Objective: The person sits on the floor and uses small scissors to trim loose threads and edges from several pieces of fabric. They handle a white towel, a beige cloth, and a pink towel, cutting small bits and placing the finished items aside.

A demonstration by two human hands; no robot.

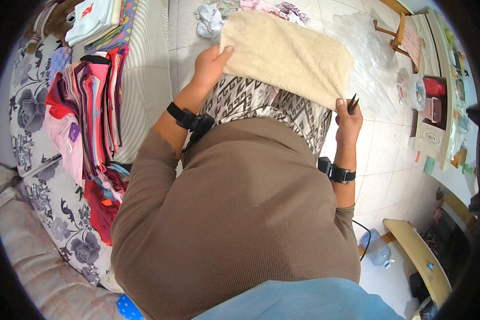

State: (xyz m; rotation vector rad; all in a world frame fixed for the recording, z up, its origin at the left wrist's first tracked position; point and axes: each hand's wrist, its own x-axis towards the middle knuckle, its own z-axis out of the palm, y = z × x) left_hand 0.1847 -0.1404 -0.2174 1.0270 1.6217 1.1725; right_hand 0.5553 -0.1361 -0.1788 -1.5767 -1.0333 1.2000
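A cream plush cloth (286,56) is stretched out over my lap, above patterned trousers (240,94). My left hand (211,66) pinches its left edge between thumb and fingers. At the near right corner, my right hand (349,118) grips the cloth. That same hand also carries small dark thread snips (353,103), their pointed blades sticking up past the fingers. The cloth hangs fairly flat, with creases running towards the right corner.
To my left, a sofa (28,108) bears a row of folded garments (98,108) and a stack of folded cloths (94,24). Loose clothes (210,20) and clear plastic sheeting (364,60) lie on the tiled floor. A wooden chair (406,40) and cabinet (430,136) stand right.
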